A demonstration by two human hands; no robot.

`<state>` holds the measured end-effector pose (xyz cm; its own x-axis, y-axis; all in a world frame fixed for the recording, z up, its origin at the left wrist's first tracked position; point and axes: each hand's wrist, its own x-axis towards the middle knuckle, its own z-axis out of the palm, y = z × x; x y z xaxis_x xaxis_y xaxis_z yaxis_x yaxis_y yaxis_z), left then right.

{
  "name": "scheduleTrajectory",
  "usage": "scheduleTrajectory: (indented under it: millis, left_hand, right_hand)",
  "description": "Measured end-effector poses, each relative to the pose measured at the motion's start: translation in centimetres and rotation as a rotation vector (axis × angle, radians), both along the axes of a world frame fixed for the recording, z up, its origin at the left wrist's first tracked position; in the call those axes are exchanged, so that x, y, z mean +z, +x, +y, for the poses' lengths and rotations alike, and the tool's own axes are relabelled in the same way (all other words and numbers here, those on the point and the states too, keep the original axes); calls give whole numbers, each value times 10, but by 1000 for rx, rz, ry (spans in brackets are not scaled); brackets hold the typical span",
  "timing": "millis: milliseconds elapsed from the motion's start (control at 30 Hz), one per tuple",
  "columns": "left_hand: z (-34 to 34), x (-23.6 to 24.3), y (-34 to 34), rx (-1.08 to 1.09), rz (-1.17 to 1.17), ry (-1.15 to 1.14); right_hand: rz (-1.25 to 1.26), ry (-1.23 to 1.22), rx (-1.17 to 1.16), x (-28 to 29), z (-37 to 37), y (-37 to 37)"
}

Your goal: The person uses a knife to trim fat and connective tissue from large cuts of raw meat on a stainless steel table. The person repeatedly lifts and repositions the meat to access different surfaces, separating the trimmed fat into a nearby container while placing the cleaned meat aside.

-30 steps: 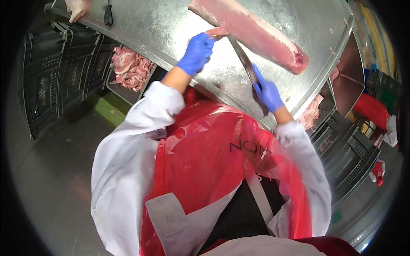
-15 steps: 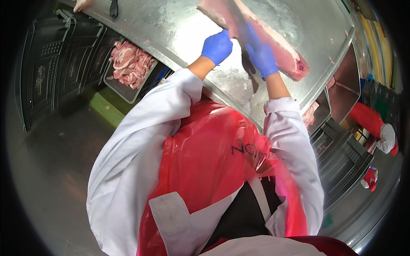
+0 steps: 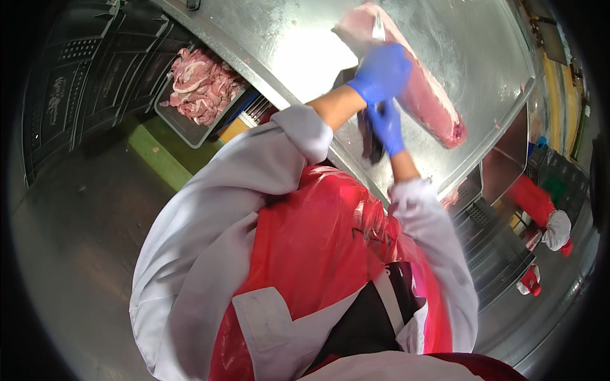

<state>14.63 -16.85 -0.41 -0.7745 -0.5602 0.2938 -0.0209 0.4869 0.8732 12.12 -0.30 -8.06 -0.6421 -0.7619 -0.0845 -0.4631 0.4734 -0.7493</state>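
Note:
A long pink loin of meat with a pale fat edge (image 3: 432,111) lies diagonally on the steel table (image 3: 483,57). My left hand (image 3: 381,70), blue-gloved and smeared by motion, is over the loin's upper part, its fingers too blurred to read. Just below it, my right hand (image 3: 384,127), also gloved, is closed on a knife, mostly hidden by my hands. A narrow shiny strip (image 3: 379,26) above my left hand looks like part of the blade. A dark shape lies beside my right hand, too unclear to tell whether it is shadow.
A grey crate of meat pieces (image 3: 200,89) sits below the table's left edge, beside dark crates (image 3: 82,82) and a green platform (image 3: 155,155). At right are more meat bins (image 3: 502,165) and two co-workers in red and white (image 3: 540,209).
My left hand has moved up and right over the loin, in front of my right hand. My right hand rose, then came back lower. The loin appears farther right, as the view has shifted.

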Motion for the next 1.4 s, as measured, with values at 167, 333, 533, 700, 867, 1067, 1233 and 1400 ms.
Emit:
scheduleTrajectory:
  millis: [167, 333, 533, 700, 867, 1067, 1233, 1400]
  left_hand:
    - [7, 21, 9, -134, 41, 141]
    - [-45, 66, 31, -213, -6, 165]
    - [-157, 97, 158, -204, 167, -350]
    - [-272, 105, 309, -119, -367, -195]
    - [-328, 24, 387, 20, -1237, -30]
    - [-275, -9, 230, -228, -698, -783]
    - [-168, -23, 71, -431, -325, -556]
    - [-102, -43, -7, -516, -477, -536]
  right_hand:
    - [-191, 131, 109, -4, -36, -16]
    - [-99, 83, 16, 9, -88, 13]
    - [-386, 106, 173, 37, -157, 39]
    - [-541, -83, -106, 72, -106, 50]
    - [-182, -94, -722, 52, 76, -20]
    - [-273, 239, -821, 76, 152, -135]
    - [-478, 29, -702, 93, 156, -56]
    - [-578, 7, -752, 100, 132, -96]
